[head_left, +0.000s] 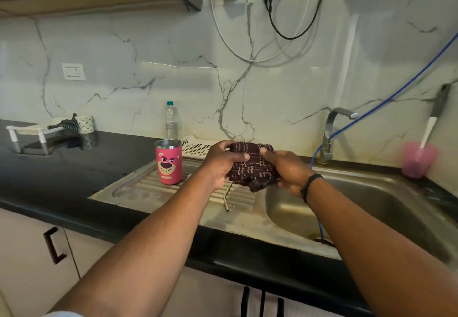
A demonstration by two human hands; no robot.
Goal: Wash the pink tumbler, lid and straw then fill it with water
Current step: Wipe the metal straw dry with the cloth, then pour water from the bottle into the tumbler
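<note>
The pink tumbler (168, 161) with a bear face stands upright and uncovered on the steel drainboard (138, 187), left of my hands. A metal straw (227, 198) lies on the drainboard ridges, partly under my left forearm. My left hand (220, 161) and my right hand (287, 168) both grip a dark maroon patterned cloth (250, 168), bunched between them above the edge of the sink basin (371, 205). My right hand looks wet. The lid is not visible; the cloth may cover something.
A steel tap (329, 133) stands behind the basin with a blue hose (386, 98) running past it. A pink cup with a brush (418, 159) sits at the right. A white perforated tray (195, 147), a clear water bottle (172, 121) and a white rack (29, 130) stand on the black counter.
</note>
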